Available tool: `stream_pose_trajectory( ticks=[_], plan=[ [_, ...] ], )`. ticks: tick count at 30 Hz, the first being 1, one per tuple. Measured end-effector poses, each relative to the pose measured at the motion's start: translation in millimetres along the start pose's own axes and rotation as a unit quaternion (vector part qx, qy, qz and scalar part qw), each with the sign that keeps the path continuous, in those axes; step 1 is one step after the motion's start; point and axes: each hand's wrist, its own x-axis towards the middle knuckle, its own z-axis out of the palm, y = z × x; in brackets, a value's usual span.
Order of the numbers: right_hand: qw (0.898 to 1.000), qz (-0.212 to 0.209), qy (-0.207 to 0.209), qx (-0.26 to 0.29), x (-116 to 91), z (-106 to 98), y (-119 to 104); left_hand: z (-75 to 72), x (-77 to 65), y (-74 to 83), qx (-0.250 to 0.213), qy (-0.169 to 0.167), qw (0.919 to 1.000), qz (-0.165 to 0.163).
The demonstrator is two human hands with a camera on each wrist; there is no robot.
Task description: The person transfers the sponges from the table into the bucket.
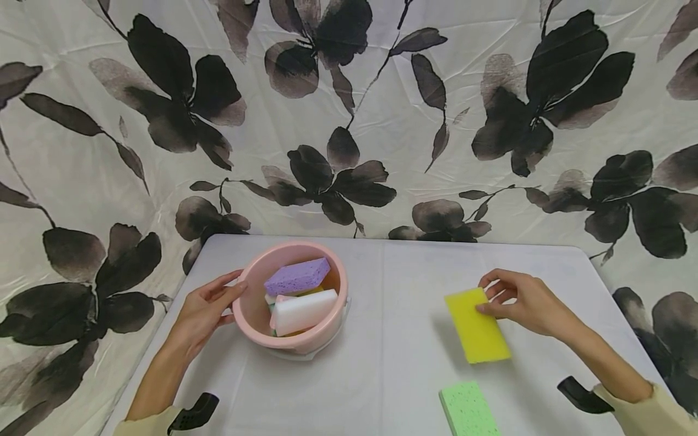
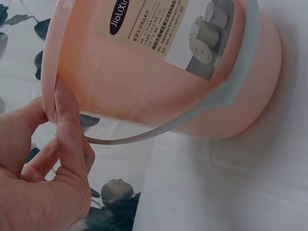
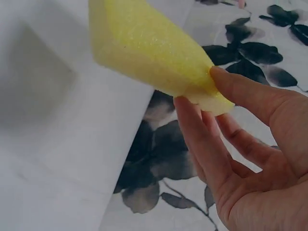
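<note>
My left hand pinches the rim of a pink bucket at its left side, thumb and fingers on either side of the wall in the left wrist view. Inside the bucket lie a purple sponge, a white sponge and parts of other pieces, mostly hidden beneath. To the right, my right hand pinches a yellow sponge by its upper right edge. It hangs tilted above the table, its shadow falling to the left. The right wrist view shows thumb and fingers on opposite faces of the sponge.
On the white table, a green sponge lies near the front, below the yellow one and partly cut off by the frame. The bucket's pale handle hangs down its outside. Floral cloth rises behind the table.
</note>
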Motion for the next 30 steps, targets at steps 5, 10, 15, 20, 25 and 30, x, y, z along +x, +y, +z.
stream_pose_trajectory(
  ticks=[5,10,15,20,25,30],
  plan=[
    [1.0,0.004,0.0,0.022,6.9,-3.2,-11.9,-0.4,-1.4,0.2,0.0,0.003,1.0,0.0],
    [0.997,0.011,-0.01,0.072,12.3,-5.5,-22.1,-0.3,0.1,-0.7,-0.001,0.001,1.0,0.001],
    [0.991,0.011,-0.019,0.132,18.8,-8.3,-33.8,-0.8,1.8,-2.2,-0.001,-0.001,1.0,-0.001],
    [0.98,0.022,-0.03,0.193,25.5,-9.7,-44.2,-1.1,1.5,-2.0,-0.001,0.0,1.0,-0.001],
    [0.974,0.028,-0.035,0.224,32.6,-10.6,-53.9,-0.8,0.3,-1.0,-0.003,-0.002,1.0,0.003],
    [0.969,0.026,-0.041,0.243,39.5,-12.2,-64.4,-0.6,0.1,0.3,-0.006,-0.003,1.0,0.001]
  ],
)
